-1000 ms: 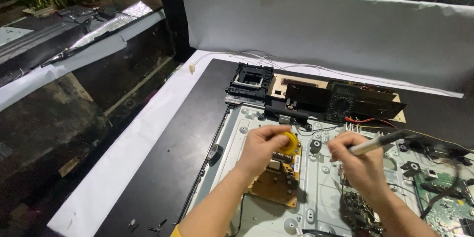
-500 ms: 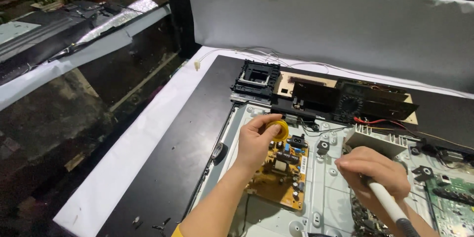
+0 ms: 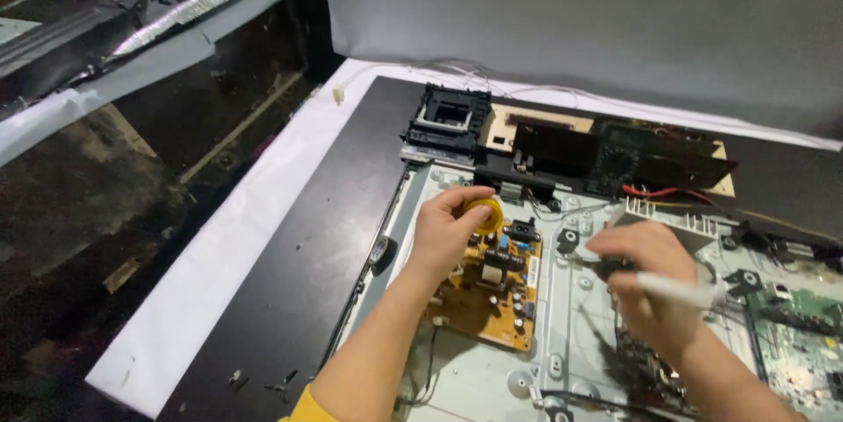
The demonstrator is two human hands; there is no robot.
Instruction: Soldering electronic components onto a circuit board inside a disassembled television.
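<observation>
The left hand (image 3: 443,233) is curled, its thumb and fingers closed around a small yellow round part (image 3: 483,214) that sits at the top edge of the tan circuit board (image 3: 492,295). The heel of the hand lies over the board's upper left corner.

The right hand (image 3: 650,286) is blurred. Its fingers are closed on a white pen-like tool (image 3: 680,290), which points off to the right, across the metal chassis (image 3: 575,334). What the tip touches cannot be made out.

The board is mustard-tan and roughly rectangular, tilted a little, with black blocks, small cylinders and a pale square part on it. It lies on the grey-white chassis, left of centre, between the two hands. Round screw bosses and slots dot the metal around it.

Above the chassis sits a black square frame (image 3: 448,119), and beside it a black module on a pale wooden-coloured backing (image 3: 615,154), with red wires (image 3: 654,191) just below. A green board (image 3: 803,321) lies at the far right. A wide black panel (image 3: 307,246) runs along the chassis's left side, resting on a white sheet (image 3: 219,255). A large white sheet (image 3: 571,27) stands behind.
</observation>
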